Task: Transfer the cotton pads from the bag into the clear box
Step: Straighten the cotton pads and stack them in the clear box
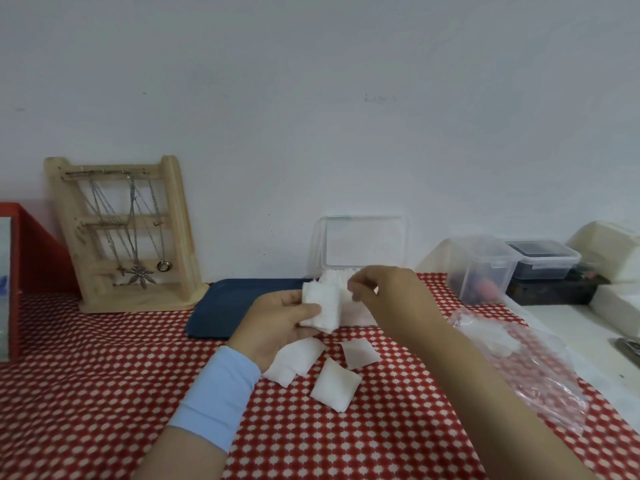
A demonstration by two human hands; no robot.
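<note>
We log a small stack of cotton pads [320, 308] gripped in the left hand [277, 320], thumb on top and fingers curled beneath, held above the tabletop [104, 393] just in front of the clear box [358, 315]. The right hand [388, 296] hangs over the box's open mouth, fingers curled and thumb drawn toward the fingertips; we cannot tell whether it pinches a pad. The box lid [363, 240] stands upright against the wall, and white pads show inside the box. Three loose pads [336, 384] lie on the red patterned cloth below the hands, one partly hidden by the left wrist. The bag [530, 368], clear and crumpled, lies beside the right forearm with a few pads inside. A navy tray [221, 306] lies just left of the box. A wooden necklace stand [121, 237] stands far left, and lidded clear containers [485, 268] stand to the right.
</note>
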